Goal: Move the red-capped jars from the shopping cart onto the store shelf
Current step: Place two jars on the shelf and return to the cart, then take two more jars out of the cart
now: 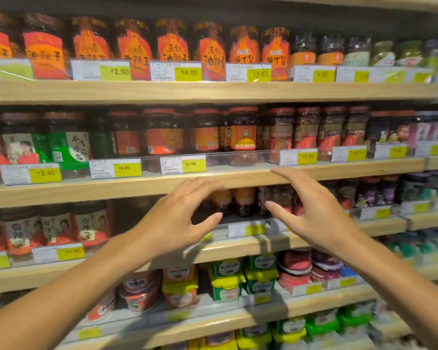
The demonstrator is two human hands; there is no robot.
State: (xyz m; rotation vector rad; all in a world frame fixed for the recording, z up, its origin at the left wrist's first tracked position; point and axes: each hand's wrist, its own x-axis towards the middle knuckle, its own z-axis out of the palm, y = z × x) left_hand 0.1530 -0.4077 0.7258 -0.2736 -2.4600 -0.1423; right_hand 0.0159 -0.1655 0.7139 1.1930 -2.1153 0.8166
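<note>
Two bare hands hover in front of the store shelf [213, 181], both empty: the left hand [180, 218] has its fingers [208, 184] spread and curved, thumb apart, and the right hand [311, 210] mirrors it, fingers [286, 174] spread with the thumb pointing inward. Between them, on the tier just below the middle board, stand a few small red-capped jars [243, 202] with orange labels, set far back, with a dark bare patch of shelf to their left. No shopping cart is in view, so any jars waiting there cannot be seen. The step in hand looks like either tidying the jars just placed or drawing back for the next load. To do it well, the person would do best to keep both hands low enough to clear the board above, nudge the jars back against their neighbours with labels facing out, and fill the dark gap on the left before starting a new row, without knocking the clear plastic lip [213, 157] or the price tag [248, 229] at the shelf edge. Readable writing is mostly on yellow price tags: 12.90 [119, 71] and 14.00 on the top tier; 12.90, 16.90 and something like 15.90 on the middle tier. A green-labelled jar [72, 147] at the left carries Chinese characters, and the top row's orange labels also carry large Chinese characters, too blurred to read with confidence.
</note>
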